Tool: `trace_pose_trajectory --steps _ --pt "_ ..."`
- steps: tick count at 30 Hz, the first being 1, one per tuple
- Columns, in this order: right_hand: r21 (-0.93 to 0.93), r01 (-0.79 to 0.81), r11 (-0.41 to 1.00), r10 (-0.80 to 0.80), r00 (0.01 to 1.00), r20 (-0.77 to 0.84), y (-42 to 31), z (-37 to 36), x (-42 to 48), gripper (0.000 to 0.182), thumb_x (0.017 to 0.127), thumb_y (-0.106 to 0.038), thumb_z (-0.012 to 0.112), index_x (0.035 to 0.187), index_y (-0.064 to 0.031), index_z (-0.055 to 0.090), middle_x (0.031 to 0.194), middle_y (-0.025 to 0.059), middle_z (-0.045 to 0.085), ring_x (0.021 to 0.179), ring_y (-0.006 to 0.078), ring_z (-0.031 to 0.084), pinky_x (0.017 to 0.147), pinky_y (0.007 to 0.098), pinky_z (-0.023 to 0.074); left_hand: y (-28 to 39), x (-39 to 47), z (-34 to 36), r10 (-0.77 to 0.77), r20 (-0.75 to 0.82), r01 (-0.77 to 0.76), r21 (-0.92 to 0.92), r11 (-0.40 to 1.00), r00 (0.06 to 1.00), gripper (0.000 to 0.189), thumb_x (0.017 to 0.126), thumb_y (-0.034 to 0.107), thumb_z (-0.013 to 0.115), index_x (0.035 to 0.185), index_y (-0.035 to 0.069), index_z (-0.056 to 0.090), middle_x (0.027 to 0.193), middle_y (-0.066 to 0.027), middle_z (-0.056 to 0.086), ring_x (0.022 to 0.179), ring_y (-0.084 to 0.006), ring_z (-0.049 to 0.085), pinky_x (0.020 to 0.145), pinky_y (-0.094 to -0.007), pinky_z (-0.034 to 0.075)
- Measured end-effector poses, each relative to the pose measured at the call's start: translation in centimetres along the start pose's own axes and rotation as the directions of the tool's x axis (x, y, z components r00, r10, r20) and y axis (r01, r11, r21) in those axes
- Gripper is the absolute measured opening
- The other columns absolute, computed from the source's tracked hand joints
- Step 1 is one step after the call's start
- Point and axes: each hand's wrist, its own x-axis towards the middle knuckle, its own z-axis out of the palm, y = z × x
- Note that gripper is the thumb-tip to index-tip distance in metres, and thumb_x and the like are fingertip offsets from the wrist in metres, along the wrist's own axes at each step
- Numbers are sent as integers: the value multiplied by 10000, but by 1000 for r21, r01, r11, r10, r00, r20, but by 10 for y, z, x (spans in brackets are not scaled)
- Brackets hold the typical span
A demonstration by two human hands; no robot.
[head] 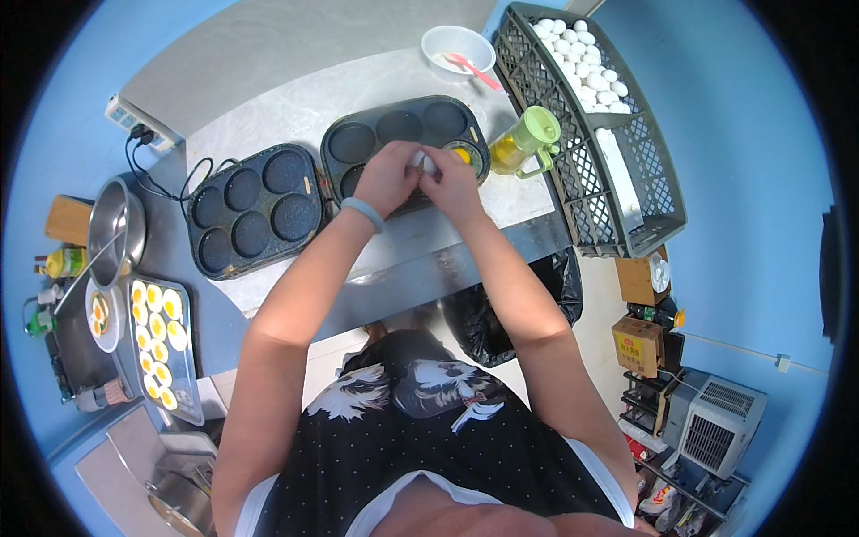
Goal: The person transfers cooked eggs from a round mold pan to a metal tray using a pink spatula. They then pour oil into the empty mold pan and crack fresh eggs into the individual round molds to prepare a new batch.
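Note:
My left hand (389,176) and my right hand (453,181) meet over the front of a black egg frying pan (376,111) with several round wells. Both grip a white egg (429,165) between their fingertips; two pale bits of shell show, and the fingers hide whether it is split. Just beyond my right hand, a raw egg with a yellow yolk (462,156) lies in the pan's right front well. The back wells hold nothing visible, while my hands cover part of the front row. A second black egg pan (262,201), its wells bare, stands on the left.
A green-lidded oil jug (520,144) stands right of the pan, beside a dark plastic crate (550,101) of white eggs (590,67). Behind is a white bowl (436,64) with a pink spoon (473,70). Fried eggs (158,325) fill a metal tray (188,396) at left.

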Motion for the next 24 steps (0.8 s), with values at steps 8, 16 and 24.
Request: trace_pose_trajectory --steps 8,16,24 --pt "-153 291 944 -269 952 147 -3 -24 9 418 726 -26 584 1138 -33 516 1047 128 536 907 304 558 773 339 471 -9 7 -20 200 54 -205 100 974 978 383 715 -58 531 1085 42 526 1131 -136 525 973 -322 555 813 -348 480" --pt "-144 333 932 -321 942 97 -5 -20 8 441 710 -47 621 1137 -52 511 1033 124 532 914 313 551 764 344 472 0 5 -28 154 105 -168 144 975 982 381 738 -55 523 1104 48 505 1149 -138 515 986 -330 547 823 -362 478" --pt "574 -199 795 202 978 60 6 -45 -54 452 759 -48 638 1175 -25 464 1096 84 534 1031 184 523 852 301 444 63 -9 -26 241 246 -232 -67 970 939 517 713 -69 485 1216 43 446 1237 -173 454 1135 -332 453 943 -362 392"
